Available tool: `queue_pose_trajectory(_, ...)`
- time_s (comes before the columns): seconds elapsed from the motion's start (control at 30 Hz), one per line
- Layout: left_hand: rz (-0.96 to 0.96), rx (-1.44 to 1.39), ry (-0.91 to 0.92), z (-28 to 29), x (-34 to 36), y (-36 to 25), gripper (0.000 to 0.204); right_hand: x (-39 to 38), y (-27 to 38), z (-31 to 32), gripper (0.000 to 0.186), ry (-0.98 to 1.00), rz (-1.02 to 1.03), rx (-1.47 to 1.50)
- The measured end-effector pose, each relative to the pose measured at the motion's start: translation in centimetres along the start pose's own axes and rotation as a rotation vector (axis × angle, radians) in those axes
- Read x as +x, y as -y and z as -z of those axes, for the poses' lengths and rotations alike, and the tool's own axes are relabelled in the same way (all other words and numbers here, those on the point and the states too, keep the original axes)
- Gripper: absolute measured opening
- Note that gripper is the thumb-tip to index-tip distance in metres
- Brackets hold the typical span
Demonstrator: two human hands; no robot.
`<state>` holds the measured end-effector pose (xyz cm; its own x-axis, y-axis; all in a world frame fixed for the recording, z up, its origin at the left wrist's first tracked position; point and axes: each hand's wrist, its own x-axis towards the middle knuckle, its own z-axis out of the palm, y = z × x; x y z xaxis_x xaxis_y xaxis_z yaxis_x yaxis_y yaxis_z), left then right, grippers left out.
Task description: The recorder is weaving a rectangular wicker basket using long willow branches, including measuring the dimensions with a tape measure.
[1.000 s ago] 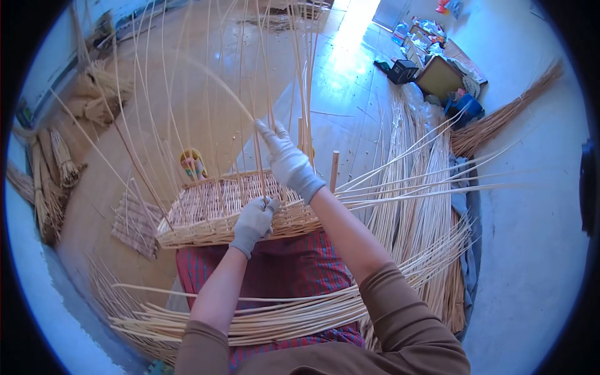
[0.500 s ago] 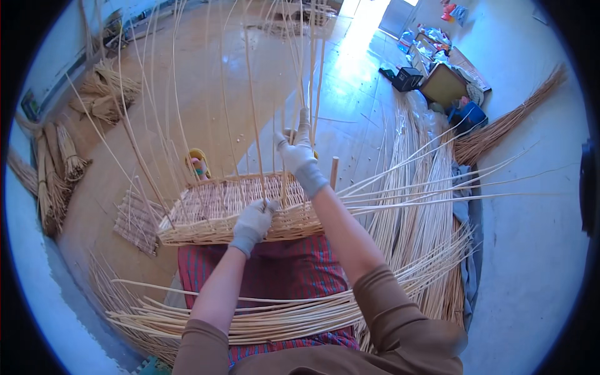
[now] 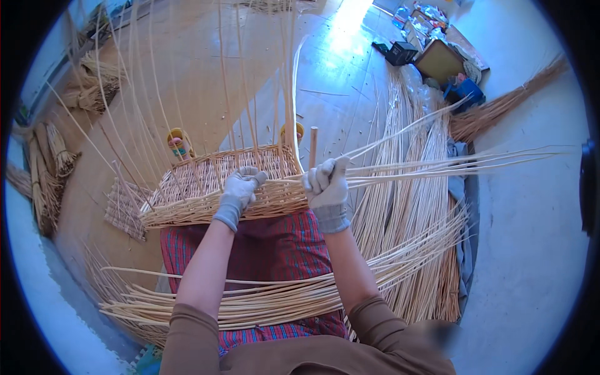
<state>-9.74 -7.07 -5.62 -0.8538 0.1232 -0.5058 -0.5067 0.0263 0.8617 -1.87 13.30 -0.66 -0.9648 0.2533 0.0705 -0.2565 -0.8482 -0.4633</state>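
A half-woven wicker basket rests over my knees, tall upright stakes rising from its woven base. My left hand, in a pale glove with a grey cuff, grips the willow rods at the basket's near wall, thumb out to the right. Just beyond the basket's right end, my right hand, gloved alike, is closed round the long willow rods that trail off to the right. A thick wooden peg stands at the right corner, beside that hand. One pale rod bends upward near the same corner.
A bundle of peeled rods lies across my lap on a red striped cloth. More rods spread over the floor to the right. A small woven panel and tied bundles lie left; boxes and a blue bucket stand far right.
My right hand has come down from an upright stake to the rods at the basket's right end. My left hand has moved slightly up and left along the wall. The view has shifted.
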Motion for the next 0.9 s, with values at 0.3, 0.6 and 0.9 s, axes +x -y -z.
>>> queue_pose_trajectory(0.3, -0.007, 0.133, 0.181, 2.6, 0.7, 0.2, 0.041, -0.8, 1.1, -1.0, 0.043, -0.19, 0.134, -0.907)
queue_pose_trajectory(0.6, -0.442, 0.36, -0.022, -2.3, -4.8, -3.0, 0.036, -1.0, 10.4, 5.2, 0.018, -0.308, 0.125, -0.533)
queue_pose_trajectory(0.9, -0.174, 0.778, 0.072, -6.4, -0.6, -1.6, 0.056, 13.7, 3.4, -8.1, 0.047, 0.459, 0.438, -1.657)
